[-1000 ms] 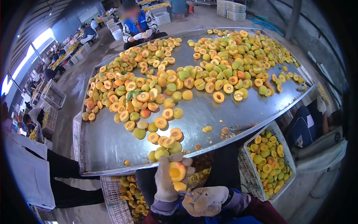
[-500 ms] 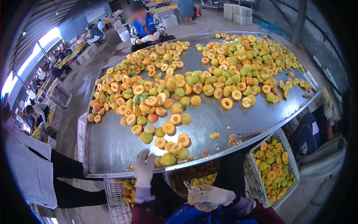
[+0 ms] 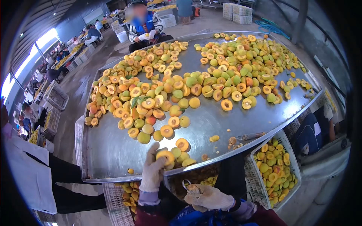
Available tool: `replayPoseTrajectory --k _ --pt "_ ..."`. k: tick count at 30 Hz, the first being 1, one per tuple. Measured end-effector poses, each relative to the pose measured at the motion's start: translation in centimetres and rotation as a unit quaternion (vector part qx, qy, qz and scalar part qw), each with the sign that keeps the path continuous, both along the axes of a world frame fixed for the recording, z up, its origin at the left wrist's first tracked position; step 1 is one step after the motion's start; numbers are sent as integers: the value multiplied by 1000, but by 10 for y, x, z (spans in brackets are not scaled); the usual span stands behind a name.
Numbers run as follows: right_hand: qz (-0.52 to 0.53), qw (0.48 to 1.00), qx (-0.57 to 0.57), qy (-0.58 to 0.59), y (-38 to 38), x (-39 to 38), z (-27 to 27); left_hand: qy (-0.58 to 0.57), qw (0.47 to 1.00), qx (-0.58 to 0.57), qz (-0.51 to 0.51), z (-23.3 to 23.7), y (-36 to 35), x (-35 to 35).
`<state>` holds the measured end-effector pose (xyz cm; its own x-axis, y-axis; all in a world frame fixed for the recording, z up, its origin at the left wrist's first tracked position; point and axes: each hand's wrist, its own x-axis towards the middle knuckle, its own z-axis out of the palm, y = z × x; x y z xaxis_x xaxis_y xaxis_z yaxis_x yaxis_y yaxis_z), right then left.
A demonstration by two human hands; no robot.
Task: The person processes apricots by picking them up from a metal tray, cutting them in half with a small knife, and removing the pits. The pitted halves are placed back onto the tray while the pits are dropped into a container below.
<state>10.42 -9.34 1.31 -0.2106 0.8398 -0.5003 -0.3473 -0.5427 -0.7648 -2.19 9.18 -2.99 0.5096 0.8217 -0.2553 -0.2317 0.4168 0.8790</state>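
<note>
My left hand [image 3: 151, 174], in a pale knit glove, is closed at the table's near edge around a yellow peach half [image 3: 166, 154]. Just right of it lie a few more peach halves [image 3: 182, 144]. My right hand [image 3: 211, 197], also gloved, is held low in front of my body, below the table edge. Its fingers are wrapped round a small tool with a metal loop [image 3: 186, 183] at its end; the grip is hidden in the glove. Many cut peaches [image 3: 151, 94] are heaped over the far side of the metal table [image 3: 109, 150].
Below on the right stands a crate of peach halves [image 3: 273, 169]; another crate [image 3: 117, 199] sits lower left. Pits and scraps [image 3: 233, 141] lie near the front edge. A co-worker [image 3: 145, 30] sits across the table. People are at both sides, with crates [image 3: 56, 96] farther left.
My left hand has moved slightly right into the near peach halves and closed on one, shifting the small group. My right hand stays low with the looped tool.
</note>
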Motion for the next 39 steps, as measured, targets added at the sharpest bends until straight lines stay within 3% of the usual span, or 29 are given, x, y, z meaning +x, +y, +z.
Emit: replayPoseTrajectory --k 4,10,12,13,15,19,21,25,27,28,30,31,32,33,34,35,38,39 --pt "-21 998 17 -51 6 -8 4 -106 992 -40 -59 5 -30 -9" --pt "-40 975 78 -202 4 -17 -9 -115 990 -77 8 24 -70 2" --pt "-51 899 226 -371 1 -19 -8 -87 994 -64 10 29 -78 3" --pt "-51 899 227 -372 1 -19 -7 -87 994 -64 9 31 -81 2" --pt "-35 907 143 -395 0 -19 -5 -58 998 -3 2 34 -85 1" --pt "-27 922 117 -369 -4 -17 2 -64 996 62 -5 42 -101 0" --pt "30 913 90 -397 -5 -13 13 -78 984 158 -14 44 -107 1" --pt "22 879 173 -443 -13 -13 4 -59 970 233 -32 49 -101 -4" --pt "8 886 214 -411 -15 -13 -1 -52 962 206 -174 58 -85 -10" --pt "8 886 214 -411 -14 -10 5 -52 962 205 -175 62 -78 -10" --pt "81 964 65 -243 -11 -1 22 48 946 147 -285 71 -66 -9" --pt "80 964 67 -244 -11 1 21 89 926 208 -301 77 -64 -7" --pt "68 982 61 -168 -12 1 17 89 926 208 -302 77 -70 -4" --pt "54 993 53 -90 -14 1 15 -4 961 184 -207 73 -81 -1" --pt "51 993 54 -90 -14 3 16 -98 977 157 -107 68 -91 2" --pt "52 996 35 -59 -13 5 18 -32 971 228 -67 62 -96 2" --pt "66 997 1 -28 -10 7 27 -4 982 187 -21 46 -117 -4" --pt "80 996 -12 -29 -9 6 29 52 974 218 4 57 -118 -2"
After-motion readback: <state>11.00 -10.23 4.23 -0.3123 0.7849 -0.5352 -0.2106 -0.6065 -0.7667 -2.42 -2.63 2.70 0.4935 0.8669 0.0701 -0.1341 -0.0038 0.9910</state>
